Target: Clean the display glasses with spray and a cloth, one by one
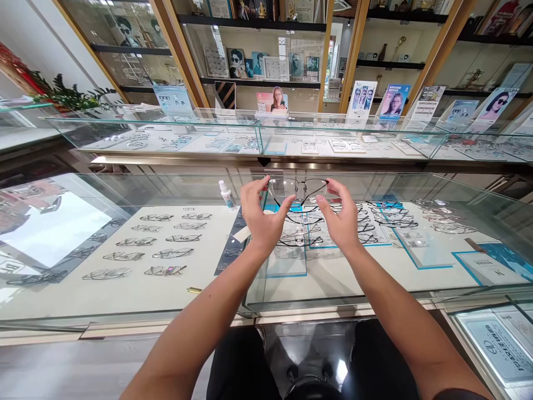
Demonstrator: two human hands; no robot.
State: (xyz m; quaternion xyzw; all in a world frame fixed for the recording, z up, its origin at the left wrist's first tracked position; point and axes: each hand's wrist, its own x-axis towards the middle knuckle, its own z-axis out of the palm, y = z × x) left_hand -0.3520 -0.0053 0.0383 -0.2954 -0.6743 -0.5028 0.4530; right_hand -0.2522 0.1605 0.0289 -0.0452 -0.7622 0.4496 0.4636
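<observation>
A pair of eyeglasses with a thin dark frame and clear lenses is held up over the glass counter. My left hand grips it at the left side, fingers at the outer corner and thumb below the lens. At the other side my right hand pinches it the same way. The temples reach down between my thumbs, partly hidden. Below, inside the case, lie rows of dark-framed glasses on blue-edged boards.
A white spray bottle stands left of my hands. More glasses lie in the left half of the glass case. Behind runs a second glass showcase with advertising cards on top. A white sheet lies at far left.
</observation>
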